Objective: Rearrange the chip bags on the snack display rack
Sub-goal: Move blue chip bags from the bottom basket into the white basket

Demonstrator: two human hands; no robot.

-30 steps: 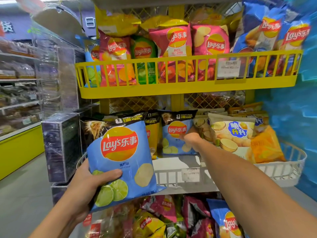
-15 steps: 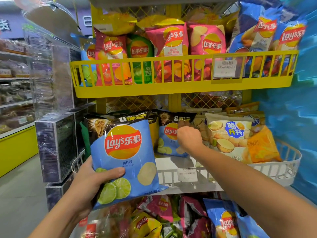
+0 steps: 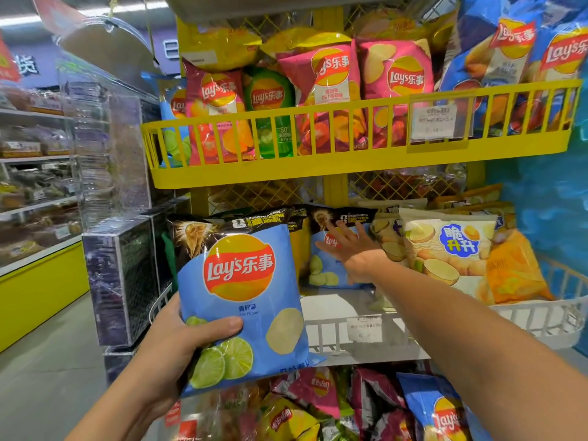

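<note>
On middle white tier (image 3: 541,316): right hand (image 3: 353,249) splayed flat against shelved lime bag (image 3: 321,275); left hand (image 3: 178,342) grasps another lime bag (image 3: 245,300), unplaced. Midway, probably.

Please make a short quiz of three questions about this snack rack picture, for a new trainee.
1. True or false: the left hand holds a blue lime-flavour bag.
2. The right hand is: A) a fist, B) open with fingers spread, C) out of view?
3. What colour is the top basket?

Key: 1 true; 2 B; 3 yellow.
</note>
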